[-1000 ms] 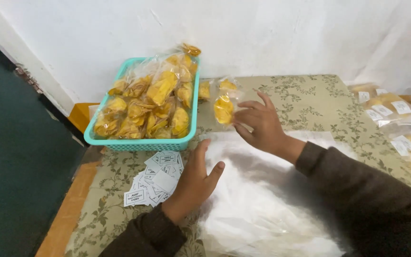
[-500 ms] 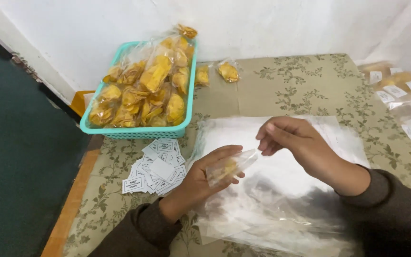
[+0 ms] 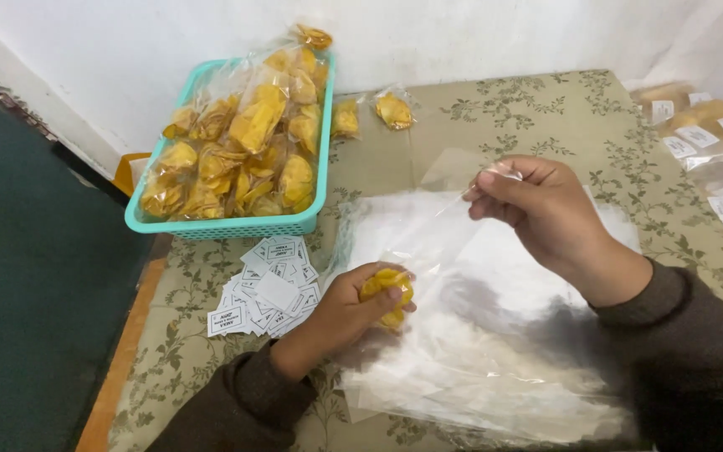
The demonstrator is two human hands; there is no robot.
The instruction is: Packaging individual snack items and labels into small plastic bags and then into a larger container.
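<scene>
My left hand (image 3: 340,314) grips the bottom of a small clear plastic bag (image 3: 437,230) where yellow chips (image 3: 387,289) are bunched. My right hand (image 3: 537,209) pinches the bag's open top and holds it stretched up and to the right. Both hands are above a pile of empty clear plastic bags (image 3: 495,351) lying on the floral tablecloth (image 3: 537,117).
A teal basket (image 3: 236,224) heaped with filled chip bags stands at the back left; two loose filled bags (image 3: 378,113) lie beside it. A heap of small white paper labels (image 3: 265,289) lies left of my left hand. Labelled packets (image 3: 713,142) sit at the right edge.
My right hand let go of a filled bag near the basket and came back. Both hands took up a clear bag; now it is stretched between them, chips gripped in my left hand.
</scene>
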